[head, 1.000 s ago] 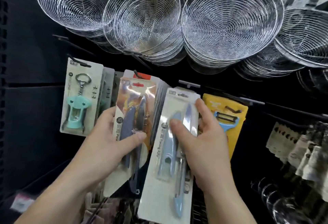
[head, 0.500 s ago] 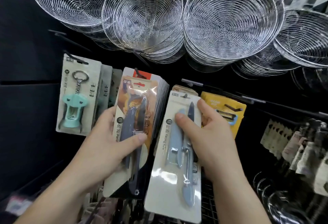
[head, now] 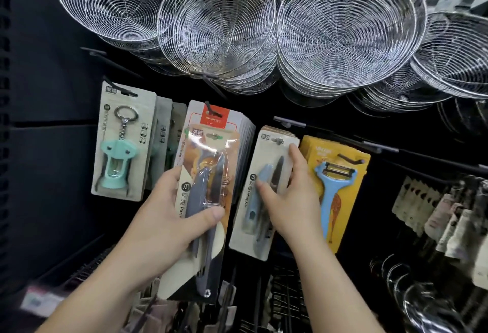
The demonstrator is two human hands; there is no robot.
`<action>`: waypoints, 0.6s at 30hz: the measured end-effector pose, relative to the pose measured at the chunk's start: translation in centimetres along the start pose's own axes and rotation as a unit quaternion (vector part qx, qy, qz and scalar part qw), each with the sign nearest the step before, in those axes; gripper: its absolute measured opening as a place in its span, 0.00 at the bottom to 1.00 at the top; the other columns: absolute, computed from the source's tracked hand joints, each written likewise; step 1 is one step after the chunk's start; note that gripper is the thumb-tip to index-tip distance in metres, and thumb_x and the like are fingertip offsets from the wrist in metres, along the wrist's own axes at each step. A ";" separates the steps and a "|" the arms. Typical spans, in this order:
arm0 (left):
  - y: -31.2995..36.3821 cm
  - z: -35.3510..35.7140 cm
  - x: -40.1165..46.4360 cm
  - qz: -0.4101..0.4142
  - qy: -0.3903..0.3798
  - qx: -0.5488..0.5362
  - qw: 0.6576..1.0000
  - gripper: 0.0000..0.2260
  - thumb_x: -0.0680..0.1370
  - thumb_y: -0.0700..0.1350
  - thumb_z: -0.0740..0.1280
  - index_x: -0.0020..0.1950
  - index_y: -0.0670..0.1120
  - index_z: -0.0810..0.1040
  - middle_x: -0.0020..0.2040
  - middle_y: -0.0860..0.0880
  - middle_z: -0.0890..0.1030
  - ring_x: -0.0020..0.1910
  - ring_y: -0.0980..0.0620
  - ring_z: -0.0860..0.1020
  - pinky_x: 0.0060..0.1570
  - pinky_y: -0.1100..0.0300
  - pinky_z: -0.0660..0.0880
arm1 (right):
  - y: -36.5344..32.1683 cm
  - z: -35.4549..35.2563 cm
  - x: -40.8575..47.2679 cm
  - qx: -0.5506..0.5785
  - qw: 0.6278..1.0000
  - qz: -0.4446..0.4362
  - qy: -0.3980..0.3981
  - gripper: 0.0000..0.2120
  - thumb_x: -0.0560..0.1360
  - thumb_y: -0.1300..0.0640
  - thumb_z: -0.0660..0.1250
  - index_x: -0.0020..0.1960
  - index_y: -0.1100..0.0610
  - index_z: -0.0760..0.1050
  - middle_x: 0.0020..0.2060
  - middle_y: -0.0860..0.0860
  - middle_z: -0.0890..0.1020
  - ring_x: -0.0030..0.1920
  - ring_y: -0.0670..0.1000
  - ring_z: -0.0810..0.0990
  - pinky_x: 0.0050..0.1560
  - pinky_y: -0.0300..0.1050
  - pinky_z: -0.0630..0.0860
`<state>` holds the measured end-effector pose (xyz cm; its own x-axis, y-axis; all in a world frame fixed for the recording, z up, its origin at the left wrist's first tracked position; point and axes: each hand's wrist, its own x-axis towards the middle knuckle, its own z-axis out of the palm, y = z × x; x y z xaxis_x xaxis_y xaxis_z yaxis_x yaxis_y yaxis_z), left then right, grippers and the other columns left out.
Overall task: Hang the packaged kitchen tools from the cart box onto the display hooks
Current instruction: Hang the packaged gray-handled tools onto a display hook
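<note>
My left hand grips a packaged grey peeler set, thumb across its front, in front of a thick stack of like packs hanging on a hook. My right hand holds a packaged light-blue peeler set flat against the display, thumb on the blister, index finger near the top. Its hang hole sits at a metal hook tip. Whether the hook passes through the hole is hard to tell.
A mint corkscrew pack hangs at the left, a yellow pack with a blue peeler at the right. Stacked wire strainers hang overhead. Bare hooks stick out above. Wire cart edges lie below.
My right hand has pushed the light-blue pack up and back to the hook, next to the yellow pack. My left hand stays put with the grey pack.
</note>
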<state>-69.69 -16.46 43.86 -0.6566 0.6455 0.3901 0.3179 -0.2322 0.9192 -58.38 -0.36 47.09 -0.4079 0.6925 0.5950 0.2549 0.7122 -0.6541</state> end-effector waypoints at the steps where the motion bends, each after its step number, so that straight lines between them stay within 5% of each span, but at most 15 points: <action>1: 0.0 0.1 0.0 -0.001 -0.002 0.006 1.000 0.30 0.70 0.47 0.78 0.68 0.60 0.69 0.54 0.63 0.84 0.51 0.65 0.82 0.55 0.62 0.74 | 0.1 0.0 0.1 -0.013 1.000 0.001 0.003 0.41 0.76 0.50 0.71 0.79 0.41 0.49 0.67 0.43 0.72 0.40 0.18 0.67 0.34 0.23 0.66; 4: -0.2 0.4 -0.1 0.007 -0.015 0.024 1.000 0.26 0.70 0.47 0.78 0.60 0.67 0.71 0.53 0.65 0.84 0.52 0.65 0.82 0.56 0.62 0.74 | 0.1 0.0 0.1 -0.047 0.999 0.002 0.012 0.40 0.77 0.49 0.70 0.79 0.41 0.50 0.65 0.46 0.71 0.40 0.20 0.65 0.37 0.25 0.65; 8: -0.5 0.8 -0.2 0.017 -0.023 0.040 0.999 0.25 0.71 0.47 0.78 0.52 0.73 0.71 0.54 0.65 0.83 0.53 0.64 0.82 0.58 0.59 0.74 | 0.3 -0.1 -1.3 -0.013 0.997 -0.037 0.071 0.33 0.76 0.50 0.71 0.76 0.42 0.60 0.65 0.47 0.69 0.55 0.32 0.69 0.59 0.38 0.72; 14: -0.5 2.5 -0.4 0.039 -0.051 0.029 0.998 0.26 0.71 0.47 0.79 0.60 0.68 0.71 0.55 0.62 0.84 0.55 0.60 0.82 0.63 0.52 0.76 | -1.5 -1.6 -4.0 0.177 0.980 -0.089 -0.018 0.21 0.75 0.48 0.69 0.59 0.25 0.67 0.48 0.41 0.80 0.43 0.44 0.82 0.44 0.39 0.80; 18: -0.3 4.0 -0.5 0.061 -0.081 0.019 0.995 0.26 0.71 0.48 0.79 0.61 0.67 0.71 0.56 0.66 0.82 0.55 0.63 0.81 0.59 0.59 0.75 | -1.6 -2.5 -3.7 0.199 0.973 -0.109 -0.033 0.26 0.76 0.61 0.71 0.59 0.30 0.71 0.48 0.45 0.82 0.41 0.52 0.83 0.42 0.40 0.81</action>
<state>-66.72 -13.79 43.22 -0.4934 0.7241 0.4820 0.4158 -0.2903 0.8619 -55.09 -3.82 47.07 -0.4736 0.5111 0.7173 -0.1995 0.7311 -0.6525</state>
